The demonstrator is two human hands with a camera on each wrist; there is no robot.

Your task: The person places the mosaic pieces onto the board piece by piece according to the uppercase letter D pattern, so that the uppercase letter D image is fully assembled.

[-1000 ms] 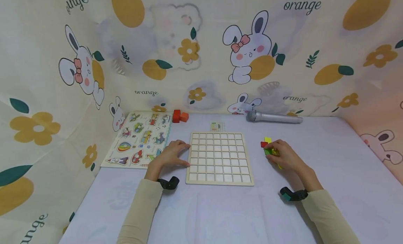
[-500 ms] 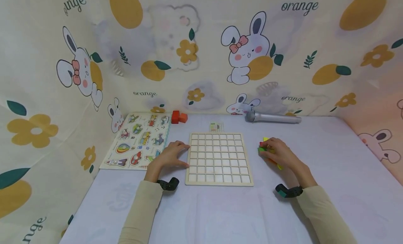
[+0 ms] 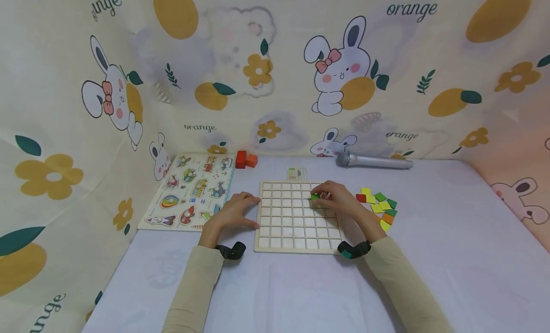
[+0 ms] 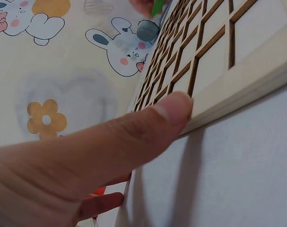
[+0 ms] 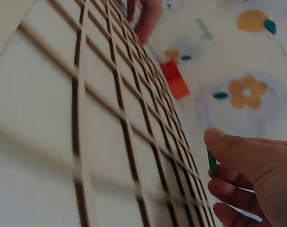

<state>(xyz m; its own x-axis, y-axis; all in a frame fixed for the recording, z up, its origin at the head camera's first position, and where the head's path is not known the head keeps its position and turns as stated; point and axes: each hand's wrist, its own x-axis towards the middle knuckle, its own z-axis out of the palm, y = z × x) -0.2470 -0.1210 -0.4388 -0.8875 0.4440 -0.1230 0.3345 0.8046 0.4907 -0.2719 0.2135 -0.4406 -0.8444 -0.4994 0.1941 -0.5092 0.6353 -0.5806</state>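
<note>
A pale wooden grid board (image 3: pixel 296 237) with empty square cells lies in the middle of the table. My left hand (image 3: pixel 234 212) rests against its left edge, thumb (image 4: pixel 148 123) pressed to the rim (image 4: pixel 238 94). My right hand (image 3: pixel 333 198) is over the board's upper right cells and pinches a small green tile (image 3: pixel 315 197), seen edge-on as a green tile (image 5: pixel 212 163) between thumb and fingers in the right wrist view. A loose pile of coloured tiles (image 3: pixel 379 207), yellow, green, red and orange, lies on the table right of the board.
A picture puzzle board (image 3: pixel 191 189) lies at the left by the wall. Red and orange blocks (image 3: pixel 245 159) sit behind it. A small pattern card (image 3: pixel 296 172) lies past the grid board, and a grey microphone (image 3: pixel 373 160) lies at the back. Printed cloth walls surround the table.
My right hand left the tile pile with a green tile and moved left over the board's upper right cells. The pile is now uncovered. The left hand stayed put.
</note>
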